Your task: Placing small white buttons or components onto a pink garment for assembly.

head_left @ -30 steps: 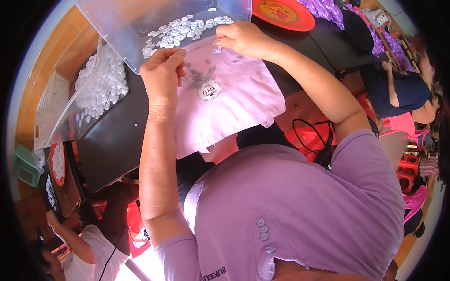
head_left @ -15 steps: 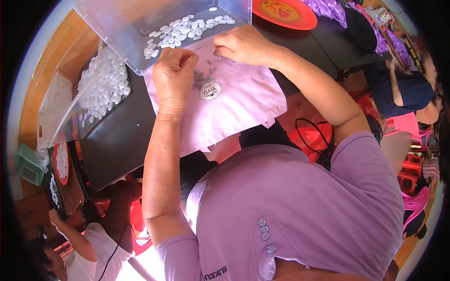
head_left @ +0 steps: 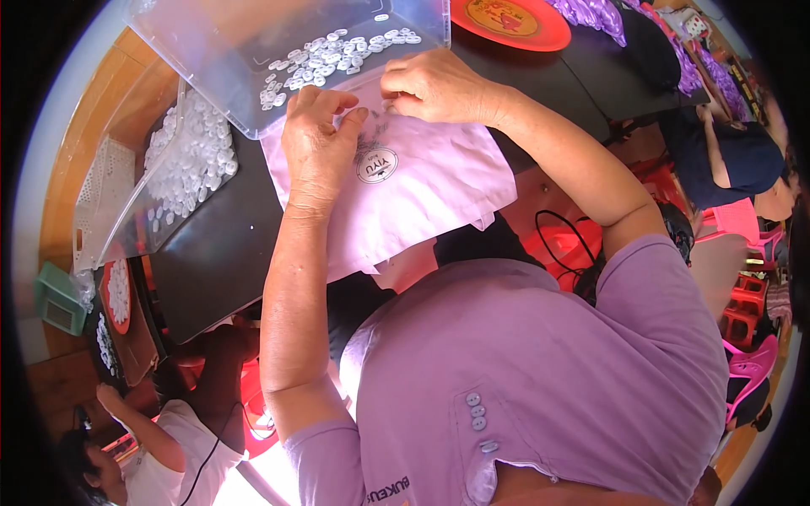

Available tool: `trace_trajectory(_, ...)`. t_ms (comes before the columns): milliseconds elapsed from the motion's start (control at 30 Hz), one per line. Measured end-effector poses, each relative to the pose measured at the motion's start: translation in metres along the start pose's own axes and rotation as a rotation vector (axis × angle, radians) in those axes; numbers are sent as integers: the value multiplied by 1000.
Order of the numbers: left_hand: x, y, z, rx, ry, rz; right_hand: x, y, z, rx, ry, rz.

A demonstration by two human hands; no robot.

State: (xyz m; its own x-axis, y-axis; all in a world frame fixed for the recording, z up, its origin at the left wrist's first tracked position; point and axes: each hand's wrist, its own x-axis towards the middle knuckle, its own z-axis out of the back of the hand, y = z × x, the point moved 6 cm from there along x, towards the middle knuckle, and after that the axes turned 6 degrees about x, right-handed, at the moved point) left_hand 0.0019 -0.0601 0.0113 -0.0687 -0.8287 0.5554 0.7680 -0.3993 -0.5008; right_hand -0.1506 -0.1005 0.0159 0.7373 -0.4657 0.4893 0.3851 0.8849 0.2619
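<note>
A light pink cloth (head_left: 422,190) with a round white label lies on the dark table (head_left: 224,249) in front of me. My left hand (head_left: 319,139) rests on the cloth's upper left part, fingers curled down onto it. My right hand (head_left: 432,84) pinches the cloth's top edge, right beside a clear plastic bin (head_left: 228,63) that holds several small white buttons (head_left: 333,52). Whether a button is between my fingers is hidden.
A second clear tray of white buttons (head_left: 187,160) sits left of the cloth. A red plate (head_left: 510,18) lies at the top. Another person in white (head_left: 164,455) is at the lower left, and one in dark blue (head_left: 734,156) at the right beside red stools.
My left hand has slid down and right from the bin's edge onto the cloth. My right hand stayed at the cloth's top edge.
</note>
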Motion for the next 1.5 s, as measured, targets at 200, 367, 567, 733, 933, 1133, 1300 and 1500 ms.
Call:
trace_trajectory(200,1,2,0,-119,4,52,3,-4,-2,-37,29,-81)
trace_trajectory(367,-2,13,1,-329,-13,292,7,-17,2,344,27,-313)
trace_trajectory(567,-1,13,-2,-701,107,503,11,-18,0,739,23,-504)
trace_trajectory(733,-2,14,-2,-927,104,552,23,-3,4,858,-21,-491)
trace_trajectory(933,-2,23,-1,-1077,53,597,38,5,2,885,-62,-489)
trace_trajectory(1133,-2,22,3,-1024,-40,587,44,1,-10,1003,-109,-509)
trace_trajectory(1300,-2,16,6,-1001,-43,606,43,-2,-16,1029,-144,-496)
trace_trajectory(1500,-2,14,5,-993,-24,605,40,-6,-12,1001,-129,-483)
